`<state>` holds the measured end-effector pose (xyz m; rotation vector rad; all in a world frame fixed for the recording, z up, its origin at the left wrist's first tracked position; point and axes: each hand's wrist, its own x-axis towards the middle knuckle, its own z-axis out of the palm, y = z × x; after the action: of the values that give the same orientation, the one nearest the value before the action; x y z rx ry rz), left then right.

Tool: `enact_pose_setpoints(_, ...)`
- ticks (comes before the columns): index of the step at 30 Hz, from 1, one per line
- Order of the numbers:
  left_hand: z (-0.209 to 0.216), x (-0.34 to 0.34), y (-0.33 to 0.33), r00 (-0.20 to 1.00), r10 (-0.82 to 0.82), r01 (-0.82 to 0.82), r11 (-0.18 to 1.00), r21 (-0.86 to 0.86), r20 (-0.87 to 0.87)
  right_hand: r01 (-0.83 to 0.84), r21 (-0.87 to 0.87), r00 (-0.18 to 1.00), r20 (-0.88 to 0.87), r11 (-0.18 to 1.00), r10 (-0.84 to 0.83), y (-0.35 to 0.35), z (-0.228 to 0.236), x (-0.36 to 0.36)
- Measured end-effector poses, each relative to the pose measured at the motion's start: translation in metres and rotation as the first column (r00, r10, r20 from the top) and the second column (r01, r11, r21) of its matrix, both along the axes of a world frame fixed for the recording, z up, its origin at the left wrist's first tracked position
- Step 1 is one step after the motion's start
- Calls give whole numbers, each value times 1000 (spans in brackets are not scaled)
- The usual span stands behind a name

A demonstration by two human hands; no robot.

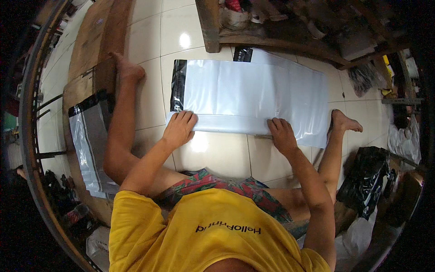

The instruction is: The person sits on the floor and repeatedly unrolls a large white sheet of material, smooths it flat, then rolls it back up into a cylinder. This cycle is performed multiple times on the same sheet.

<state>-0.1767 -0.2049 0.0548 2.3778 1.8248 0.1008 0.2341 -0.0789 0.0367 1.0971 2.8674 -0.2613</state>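
Note:
A large pale grey plastic mailing bag lies flat on the floor in front of me, with a black strip along its left end. Its near edge is folded over in a long narrow band. My left hand grips the left part of this fold with bent fingers, just below the black strip. Toward the other end, the fingers of my right hand curl over the same fold. Both thumbs are mostly hidden. Under the bag lies another pale plastic sheet, showing at the far side and right; a black strip shows at its far edge.
Left of my left leg, more grey plastic bags rest against a wooden board. A wooden shelf stands beyond the bag. Black plastic is heaped to the right of my right leg. Glossy tiles cover the floor.

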Motion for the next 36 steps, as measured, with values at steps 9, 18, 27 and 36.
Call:
enact_pose_setpoints(9,21,-38,92,962,267,-251,788,-561,-55,526,-575,695,-135,627,-706,100,-1,25)
enact_pose_setpoints(18,5,46,61,997,-33,25,995,99,75,571,-160,781,-197,805,-593,78,9,-20)
enact_pose_setpoints(27,4,45,112,998,-17,34,953,-301,57,-33,71,998,-55,997,37,80,10,-12)
enact_pose_setpoints(36,8,50,129,1000,-1,-3,986,165,24,262,-66,955,-126,963,-269,151,46,-57)
